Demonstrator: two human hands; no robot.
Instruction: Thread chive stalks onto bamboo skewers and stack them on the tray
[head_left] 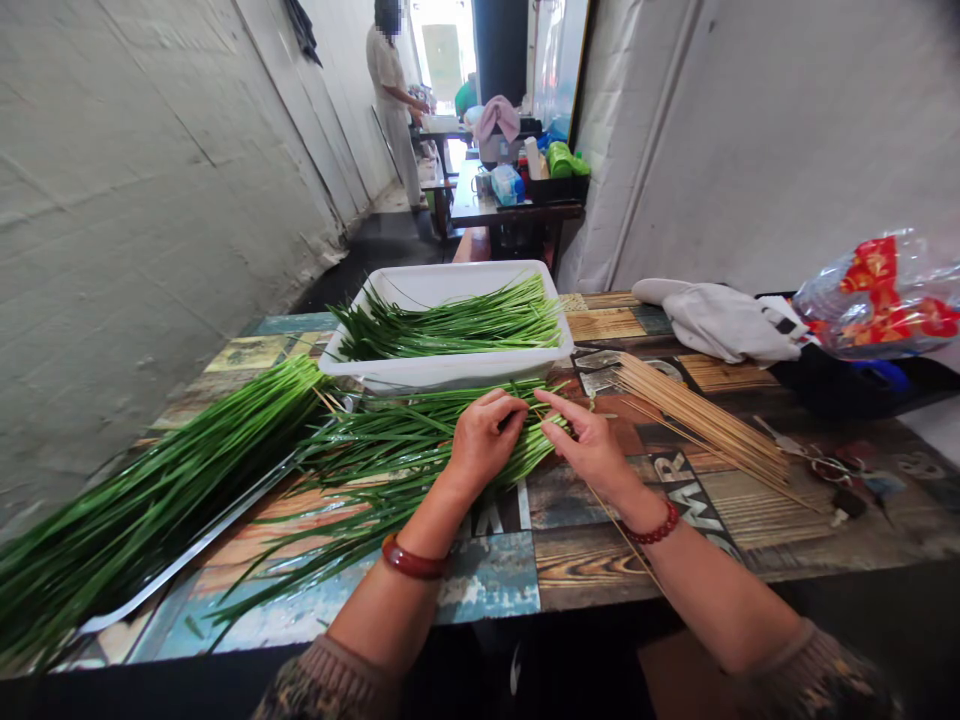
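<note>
Working at a big table (577, 570) topped with patches of old-looking wood. Seeing a long heap of green leaves (172, 480) at the left, on a shiny tray (225, 523). Seeing more green in the middle, inside a white tub (450, 372). Seeing a loose green bunch (390, 430) just in front of that tub, pale ends to the right, by both hands. Seeing a bundle of thin sticks (705, 420) to the right. Bending the left hand (486, 440), fingers in toward the thumb; can't tell about anything pinched there. Spreading thumb and pointing finger on the right hand (589, 448); can't tell about a grip on the lone stick (611, 518) passing beneath. Wearing a brown bangle (412, 560) and red beads (654, 527).
</note>
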